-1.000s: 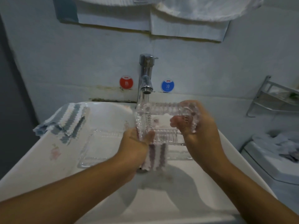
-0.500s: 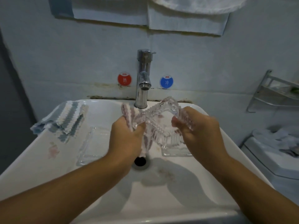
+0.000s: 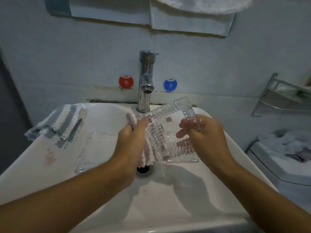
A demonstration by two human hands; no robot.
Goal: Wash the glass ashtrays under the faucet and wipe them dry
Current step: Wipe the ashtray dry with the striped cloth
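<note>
A square ribbed glass ashtray (image 3: pixel 170 125) is held tilted over the white sink (image 3: pixel 176 199), below the chrome faucet (image 3: pixel 145 81). My right hand (image 3: pixel 202 132) grips its right edge. A pink striped cloth (image 3: pixel 148 148) is pressed against the ashtray's left side by my left hand (image 3: pixel 129 142), whose fingers curl round the cloth. Two more glass ashtrays lie in the basin: one on the left (image 3: pixel 94 148), one (image 3: pixel 183 159) partly hidden under the held one. No water runs from the spout.
A grey and white striped cloth (image 3: pixel 62 126) drapes over the sink's left rim. The drain (image 3: pixel 143 169) sits under my left hand. Red and blue round stickers (image 3: pixel 126 81) flank the faucet. A metal wall rack (image 3: pixel 284 96) and a toilet tank with cloths (image 3: pixel 286 157) are at right.
The ashtray has been turned from square-on to corner-up and tilted. My left hand moved the pink cloth up along its left side. The view has shifted slightly.
</note>
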